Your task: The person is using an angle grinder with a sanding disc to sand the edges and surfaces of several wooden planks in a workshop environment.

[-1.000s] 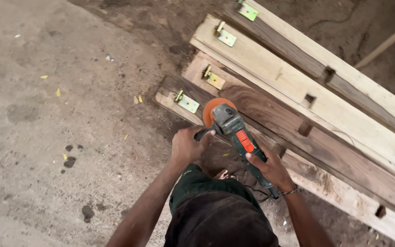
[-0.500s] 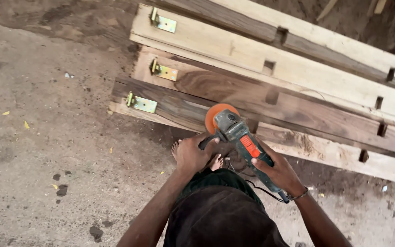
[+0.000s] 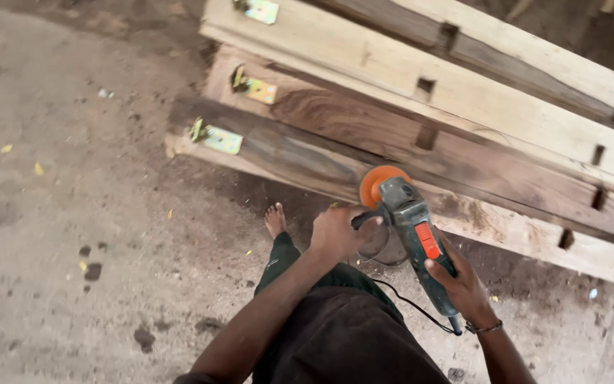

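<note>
The right hand is clenched round the body of the angle grinder and the left hand grasps its side handle, a rigid, probably weighty tool best held two-handed, its orange disc on the dark timber beam.

Rough carpentry workshop, dirt floor.
Long mortised timber beams are laid side by side on bare earth; metal hinges are fitted, and an angle grinder is seen.
</note>
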